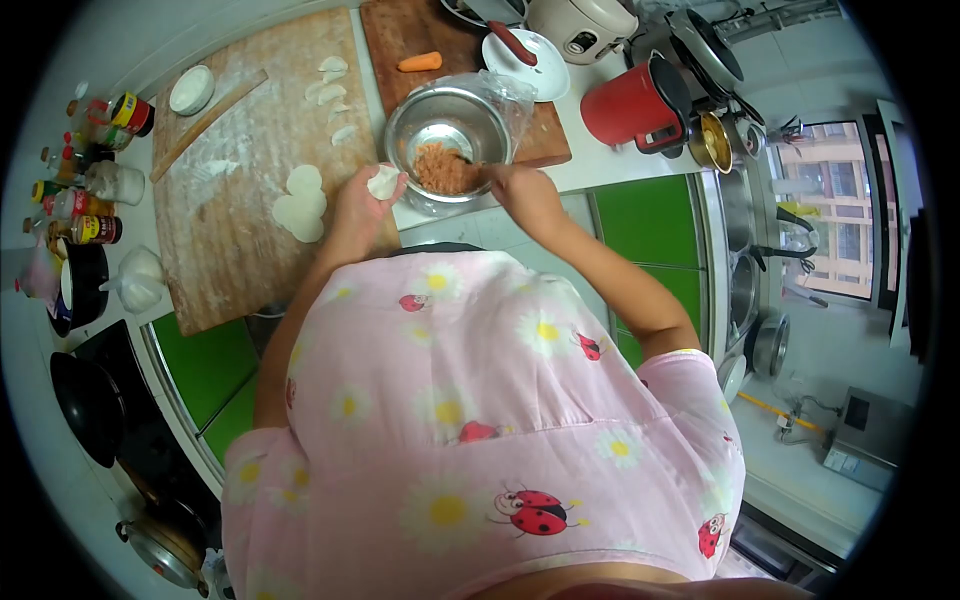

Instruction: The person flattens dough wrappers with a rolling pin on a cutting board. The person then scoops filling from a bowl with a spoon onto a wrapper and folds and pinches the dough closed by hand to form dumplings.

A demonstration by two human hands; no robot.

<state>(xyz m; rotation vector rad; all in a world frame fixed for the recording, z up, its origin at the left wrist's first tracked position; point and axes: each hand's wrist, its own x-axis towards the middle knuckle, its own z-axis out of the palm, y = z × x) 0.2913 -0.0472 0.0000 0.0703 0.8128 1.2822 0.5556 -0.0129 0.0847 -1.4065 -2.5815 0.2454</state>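
In the head view, my left hand [358, 212] is closed around a round white dumpling wrapper [383, 182], held beside the metal bowl. My right hand [527, 203] is at the bowl's right rim, its fingers pinched together; what they grip is mostly hidden, though a small dark piece shows at the filling. Minced orange-pink filling [440, 170] lies in the steel mixing bowl [402, 135]. Several flat dough wrappers [303, 205] overlap on the floured wooden board [240, 265], left of my left hand. A row of folded dumplings [333, 68] lies farther up the board.
A rolling pin [208, 125] and a small bowl of flour [192, 90] are on the board's left side. Behind the metal bowl are a carrot [420, 62] and a white lid [548, 70]. A red pitcher [630, 105] stands right. Sauce bottles [95, 230] line the left wall.
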